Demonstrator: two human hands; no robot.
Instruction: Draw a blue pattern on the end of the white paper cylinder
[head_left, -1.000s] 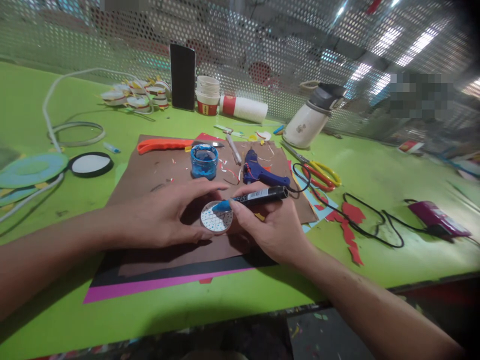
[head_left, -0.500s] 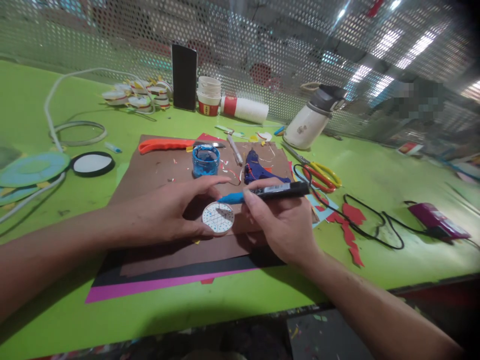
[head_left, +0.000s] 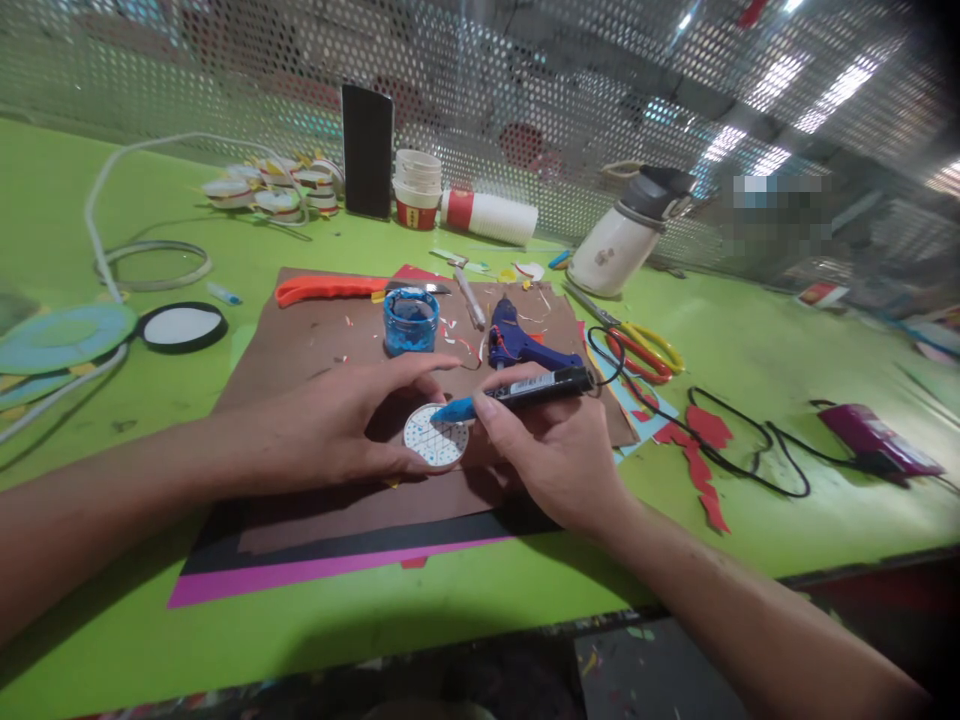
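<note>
A small white disc [head_left: 441,446] with crossing dark lines and blue dots is held by my left hand [head_left: 330,425], its thumb at the near edge and its fingers around the far left side. In my right hand [head_left: 559,450] is a black marker [head_left: 551,387] with a blue front end. That blue end points left and down, with its tip at the disc's face; whether it touches, I cannot tell. Just beyond the disc stands an open jar of blue paint [head_left: 411,322] on the brown sheet [head_left: 307,340].
On the sheets lie an orange-handled knife [head_left: 330,290] and a blue glue gun [head_left: 517,340]. Scissors [head_left: 645,350], red scraps [head_left: 705,450] and a purple box with a black cord [head_left: 874,437] are to the right. Behind stand a phone [head_left: 367,150], paper cups [head_left: 491,216] and a white bottle [head_left: 619,240].
My right hand has shifted left, bringing the marker's blue end from the disc's far edge over its face. My left hand and the disc have stayed put.
</note>
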